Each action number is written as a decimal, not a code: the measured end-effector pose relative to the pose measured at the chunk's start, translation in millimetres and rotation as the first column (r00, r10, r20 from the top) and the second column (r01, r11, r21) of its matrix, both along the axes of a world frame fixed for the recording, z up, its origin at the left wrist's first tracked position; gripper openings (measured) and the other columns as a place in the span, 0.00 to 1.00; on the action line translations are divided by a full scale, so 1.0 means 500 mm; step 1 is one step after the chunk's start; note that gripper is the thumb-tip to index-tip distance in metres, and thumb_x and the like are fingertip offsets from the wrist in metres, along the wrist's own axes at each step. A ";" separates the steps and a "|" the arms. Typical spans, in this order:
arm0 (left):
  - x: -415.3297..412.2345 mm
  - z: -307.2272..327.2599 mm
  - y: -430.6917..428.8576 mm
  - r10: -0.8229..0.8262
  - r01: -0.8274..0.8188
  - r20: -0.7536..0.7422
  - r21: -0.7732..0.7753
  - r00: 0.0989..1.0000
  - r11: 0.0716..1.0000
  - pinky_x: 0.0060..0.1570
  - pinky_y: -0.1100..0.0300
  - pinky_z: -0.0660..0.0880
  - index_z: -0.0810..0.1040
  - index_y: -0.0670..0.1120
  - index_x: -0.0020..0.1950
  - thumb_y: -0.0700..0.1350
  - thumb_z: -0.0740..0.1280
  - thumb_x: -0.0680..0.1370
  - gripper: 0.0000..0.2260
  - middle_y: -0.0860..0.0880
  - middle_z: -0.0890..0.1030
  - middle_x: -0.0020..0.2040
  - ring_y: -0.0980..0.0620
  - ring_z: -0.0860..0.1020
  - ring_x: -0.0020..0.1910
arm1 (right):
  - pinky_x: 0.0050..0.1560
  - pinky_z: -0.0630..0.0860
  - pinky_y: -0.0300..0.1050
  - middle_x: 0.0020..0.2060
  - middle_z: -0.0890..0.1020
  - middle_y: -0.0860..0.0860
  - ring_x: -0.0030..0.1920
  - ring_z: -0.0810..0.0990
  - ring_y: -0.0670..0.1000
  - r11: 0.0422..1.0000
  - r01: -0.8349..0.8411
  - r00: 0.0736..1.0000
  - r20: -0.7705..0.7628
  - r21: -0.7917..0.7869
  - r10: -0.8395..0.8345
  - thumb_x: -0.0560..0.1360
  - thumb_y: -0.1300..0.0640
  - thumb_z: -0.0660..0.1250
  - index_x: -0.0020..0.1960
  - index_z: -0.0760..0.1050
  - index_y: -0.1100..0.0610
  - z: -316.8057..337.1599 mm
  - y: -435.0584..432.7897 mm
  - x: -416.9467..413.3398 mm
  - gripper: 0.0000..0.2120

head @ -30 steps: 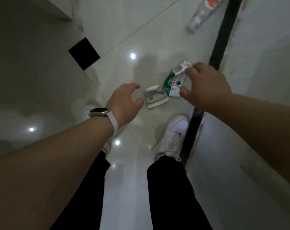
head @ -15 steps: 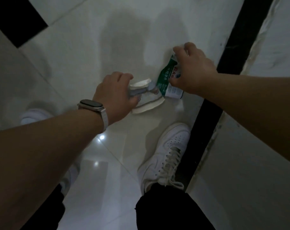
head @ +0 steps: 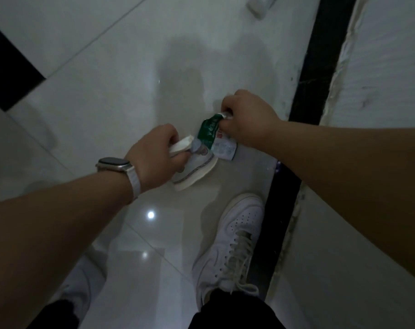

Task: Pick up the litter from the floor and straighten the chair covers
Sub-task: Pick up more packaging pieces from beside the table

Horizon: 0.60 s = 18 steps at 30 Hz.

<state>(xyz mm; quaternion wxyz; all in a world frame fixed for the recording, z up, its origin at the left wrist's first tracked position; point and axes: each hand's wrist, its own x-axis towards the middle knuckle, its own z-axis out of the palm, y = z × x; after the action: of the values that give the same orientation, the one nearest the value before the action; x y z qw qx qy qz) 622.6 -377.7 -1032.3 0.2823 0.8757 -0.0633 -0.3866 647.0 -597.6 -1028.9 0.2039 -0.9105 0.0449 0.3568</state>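
White characters stood on the green wrapper (head: 207, 133), too blurred to read. Print on the flattened white carton (head: 198, 168) was illegible too.

Dim, grainy wide-angle view with a grey-green cast. The glossy floor (head: 106, 91) shows two small bright reflections of lights near the middle and soft shadows farther off. Straight lines bend toward the edges; detail is soft.

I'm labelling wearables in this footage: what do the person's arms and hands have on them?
Both forearms are bare, no sleeves showing. Neither the left hand nor the right hand is gloved. The left wrist carries a watch with a dark rectangular face on a pale strap.
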 end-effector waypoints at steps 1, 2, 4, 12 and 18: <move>0.002 0.015 0.006 0.051 -0.051 -0.034 0.014 0.998 0.999 0.35 0.56 0.66 0.70 0.47 0.45 0.52 0.71 0.75 0.13 0.49 0.77 0.38 0.47 0.75 0.37 | 0.43 0.66 0.44 0.47 0.71 0.54 0.46 0.71 0.53 0.999 0.040 0.999 0.004 0.020 -0.040 0.76 0.56 0.67 0.53 0.77 0.59 0.011 0.008 0.002 0.08; 0.004 0.034 0.012 0.100 -0.099 -0.063 0.019 0.993 0.995 0.33 0.57 0.67 0.70 0.47 0.45 0.53 0.70 0.75 0.13 0.50 0.79 0.37 0.49 0.76 0.36 | 0.41 0.65 0.44 0.45 0.71 0.54 0.44 0.72 0.54 0.996 0.079 0.997 0.006 0.041 -0.079 0.76 0.56 0.67 0.50 0.76 0.59 0.026 0.017 0.002 0.06; 0.008 0.082 0.025 0.189 -0.190 -0.086 -0.001 0.978 0.982 0.31 0.59 0.68 0.70 0.47 0.45 0.52 0.71 0.75 0.12 0.52 0.79 0.36 0.55 0.75 0.33 | 0.37 0.62 0.44 0.41 0.73 0.54 0.42 0.73 0.55 0.989 0.131 0.991 0.019 0.072 -0.132 0.76 0.57 0.66 0.45 0.73 0.58 0.063 0.038 0.003 0.05; 0.035 0.364 0.074 0.534 -0.531 -0.032 -0.168 0.845 0.830 0.30 0.68 0.71 0.72 0.51 0.42 0.47 0.72 0.76 0.09 0.51 0.80 0.34 0.62 0.77 0.29 | 0.30 0.62 0.42 0.32 0.72 0.50 0.33 0.69 0.49 0.900 0.398 0.907 0.073 0.177 -0.415 0.76 0.55 0.66 0.43 0.72 0.60 0.318 0.111 0.013 0.09; 0.039 0.609 0.098 0.675 -0.665 -0.050 -0.242 0.736 0.707 0.34 0.61 0.75 0.75 0.51 0.47 0.45 0.72 0.76 0.06 0.53 0.81 0.38 0.60 0.79 0.32 | 0.32 0.66 0.44 0.35 0.78 0.53 0.35 0.73 0.51 0.816 0.520 0.831 0.071 0.253 -0.551 0.76 0.53 0.66 0.43 0.73 0.60 0.580 0.129 0.024 0.11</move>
<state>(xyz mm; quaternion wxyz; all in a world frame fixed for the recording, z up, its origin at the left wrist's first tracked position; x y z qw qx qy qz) 642.2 -328.7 -727.6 0.5071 0.8051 0.2058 -0.2284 658.9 -533.4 -738.8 0.3996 -0.8550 0.2448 0.2224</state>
